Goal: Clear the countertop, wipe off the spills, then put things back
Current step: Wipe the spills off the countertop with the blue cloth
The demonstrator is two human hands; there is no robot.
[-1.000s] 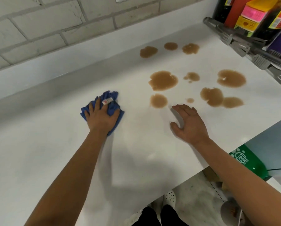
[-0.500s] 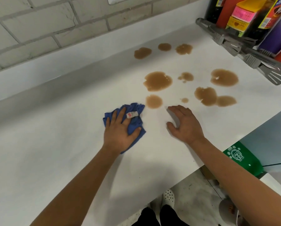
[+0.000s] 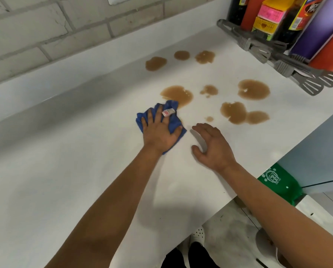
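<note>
Two hands on the desk (image 3: 65,171). Left hand (image 3: 159,130) presses flat, fingers spread, on the blue cloth (image 3: 173,122), whose far edge touches the nearest brown spill (image 3: 177,94). Right hand (image 3: 213,146) relaxed, holds nothing, braced on the desk just beside. Risk: small bunched cloth may saturate and smear puddles toward the tongs (image 3: 289,68) and bottles (image 3: 289,20) at right.

Your forearms are bare to the frame's edge, with no sleeves, watch or rings showing on your left hand (image 3: 159,132) or right hand (image 3: 213,147). Below, you wear dark trousers (image 3: 188,257) and a white perforated clog (image 3: 198,233).
</note>
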